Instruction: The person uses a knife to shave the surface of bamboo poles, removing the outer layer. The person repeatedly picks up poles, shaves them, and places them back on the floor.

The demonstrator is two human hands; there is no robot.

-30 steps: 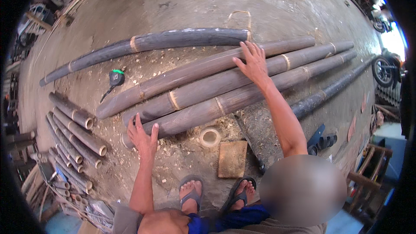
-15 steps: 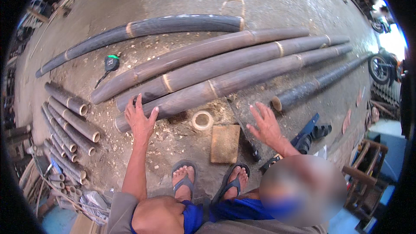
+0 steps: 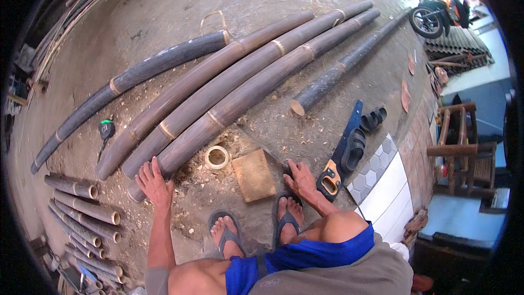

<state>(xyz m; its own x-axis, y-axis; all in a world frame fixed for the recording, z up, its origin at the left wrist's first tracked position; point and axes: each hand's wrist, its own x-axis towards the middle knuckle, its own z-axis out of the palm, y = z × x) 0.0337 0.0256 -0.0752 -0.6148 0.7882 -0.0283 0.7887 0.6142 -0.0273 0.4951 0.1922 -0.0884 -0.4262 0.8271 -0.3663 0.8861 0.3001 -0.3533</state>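
My left hand (image 3: 154, 183) is laid across the near end of the closest dark bamboo pole (image 3: 188, 139), fingers over its top and thumb on the near side. Two more thick brown bamboo poles (image 3: 218, 98) lie alongside it. Low by my right foot, my right hand (image 3: 302, 181) is closed around the dark handle of a long, thin-bladed tool (image 3: 266, 148); its exact kind is unclear. Between my hands are a pale cut bamboo ring (image 3: 216, 157) and a square wooden block (image 3: 254, 175), with wood chips around them.
Short bamboo pieces (image 3: 82, 216) are laid out at left, below a tape measure (image 3: 106, 129). A curved black bamboo pole (image 3: 136, 76) lies beyond. At right are a handsaw (image 3: 329, 179), black sandals (image 3: 353, 149), another dark pole (image 3: 349, 63) and a wooden chair (image 3: 457, 142).
My right hand has come down from the air, closing on the tool's handle. My left hand stays at the pole's end. The whole view has swung to the right.
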